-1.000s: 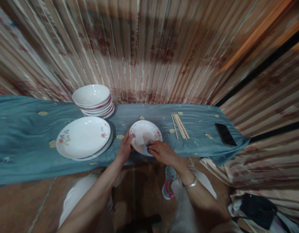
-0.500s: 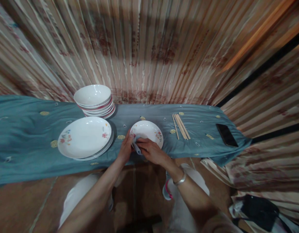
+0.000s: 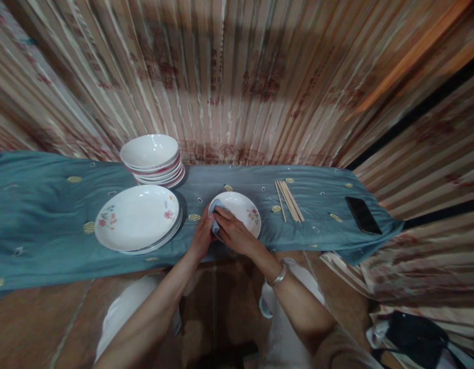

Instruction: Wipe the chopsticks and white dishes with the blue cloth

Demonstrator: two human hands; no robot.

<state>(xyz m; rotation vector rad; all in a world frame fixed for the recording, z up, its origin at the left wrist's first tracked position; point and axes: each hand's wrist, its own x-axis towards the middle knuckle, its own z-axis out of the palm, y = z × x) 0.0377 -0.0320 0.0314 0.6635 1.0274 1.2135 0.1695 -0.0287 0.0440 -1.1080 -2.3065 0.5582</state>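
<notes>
Your left hand [image 3: 202, 237] grips the left rim of a small plate [image 3: 244, 209], thumb on the upper side and the other fingers mostly hidden beneath, so you cannot tell how far they are curled. Your right hand [image 3: 232, 231] reaches across that plate with its fingers bent and bunched, pinching a blue cloth [image 3: 217, 206] against the left part of its face, right beside your left thumb. The plate is in front of you at the near edge of the table [image 3: 206, 177]; whether it rests there or is lifted cannot be told. Red flowers show on its uncovered right side. To its left, near but apart, sits a stack of large plates [image 3: 137, 216], and just behind those stands a stack of bowls [image 3: 150, 152]. To the right lie some chopsticks [image 3: 291, 202], one slightly apart from the others, and farther right a dark phone [image 3: 363, 215] lies flat. A bracelet [image 3: 277, 275] circles your right wrist, and a patterned curtain [image 3: 229, 102] hangs behind the table.
</notes>
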